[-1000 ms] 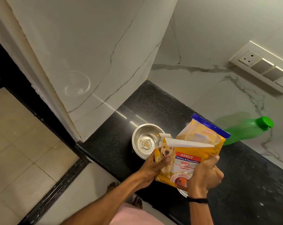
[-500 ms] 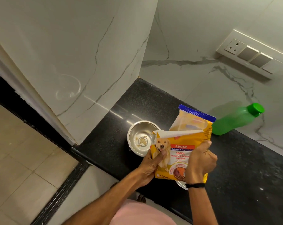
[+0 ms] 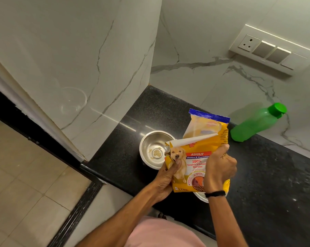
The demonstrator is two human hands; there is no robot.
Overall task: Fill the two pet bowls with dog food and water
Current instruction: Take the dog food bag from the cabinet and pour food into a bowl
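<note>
Progress: early days judging by the head view. The food pour looks barely begun and the water is untouched.
Bag: the yellow dog food bag (image 3: 197,157) is mid-frame with its top torn open and a flap folded over. Its open left corner is tipped right at the first bowl's rim.
Hands: both are clamped on the bag, apart from each other. The left hand (image 3: 165,177) grips the lower left edge with its thumb on the dog picture, and the right hand (image 3: 219,168) is curled round the right side.
First bowl: the steel bowl (image 3: 145,139) is just left of the bag. It holds only a small patch of what looks like kibble (image 3: 157,153) at the bottom, so it's nearly empty.
Other bowl: the second bowl (image 3: 200,198) shows just a sliver under the bag by the right wrist, so no idea what's inside.
Water: the green bottle (image 3: 254,125) is at the right of the frame on the black tabletop (image 3: 271,179), cap on, well apart from both bowls.
Left to do: pretty much everything, I reckon. Finish the food pour, then uncap the bottle and fill the other bowl.
</note>
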